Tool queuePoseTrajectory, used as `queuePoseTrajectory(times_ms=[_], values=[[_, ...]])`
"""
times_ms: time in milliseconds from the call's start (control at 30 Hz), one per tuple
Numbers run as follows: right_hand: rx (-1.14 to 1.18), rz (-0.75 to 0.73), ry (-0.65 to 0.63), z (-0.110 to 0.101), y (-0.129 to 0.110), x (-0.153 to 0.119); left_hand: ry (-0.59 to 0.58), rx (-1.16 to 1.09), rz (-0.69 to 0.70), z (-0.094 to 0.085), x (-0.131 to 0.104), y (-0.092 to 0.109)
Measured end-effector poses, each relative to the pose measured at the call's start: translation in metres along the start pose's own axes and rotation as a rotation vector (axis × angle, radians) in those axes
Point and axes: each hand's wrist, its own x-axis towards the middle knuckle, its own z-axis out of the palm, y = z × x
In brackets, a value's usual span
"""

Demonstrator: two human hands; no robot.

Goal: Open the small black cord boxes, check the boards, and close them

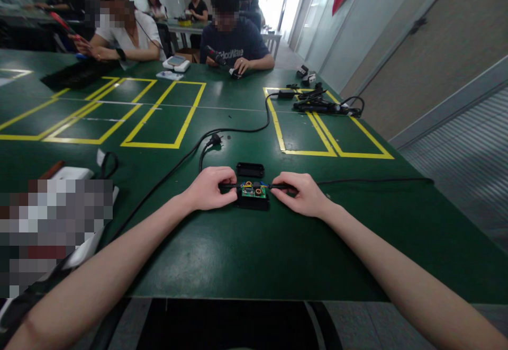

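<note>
A small green circuit board (pixel 254 191) with copper coils lies at a black plastic case half (pixel 254 202) on the table. Cables with coloured wires run from both its ends. My left hand (pixel 214 187) is closed on the black cable at the board's left end. On the other side, my right hand (pixel 299 194) pinches the black cable (pixel 282 186) at the right end. Just behind the board lies another black case half (pixel 250 169), its hollow side showing. Whether the board sits fully inside the case is hard to tell.
A power plug (pixel 215 140) on a black cord lies behind my left hand. Several black cables and adapters (pixel 317 104) are heaped at the back right among yellow tape outlines. A white device (pixel 177 63) stands at the far edge, where two people work.
</note>
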Motion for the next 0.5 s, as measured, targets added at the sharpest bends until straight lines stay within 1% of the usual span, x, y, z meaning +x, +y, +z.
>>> queuePoseTrajectory(times_ms=[200, 300, 500], values=[[0.045, -0.006, -0.072, 0.0001, -0.0034, -0.0018, -0.088, -0.056, 0.019, -0.0033, -0.0017, 0.0019], [0.048, -0.016, -0.081, 0.0006, -0.0031, -0.0016, -0.136, -0.064, 0.013, -0.0022, -0.0026, 0.0009], [0.029, 0.032, -0.131, 0.0012, -0.0016, -0.0008, -0.170, -0.041, -0.029, 0.0000, -0.0029, 0.0008]])
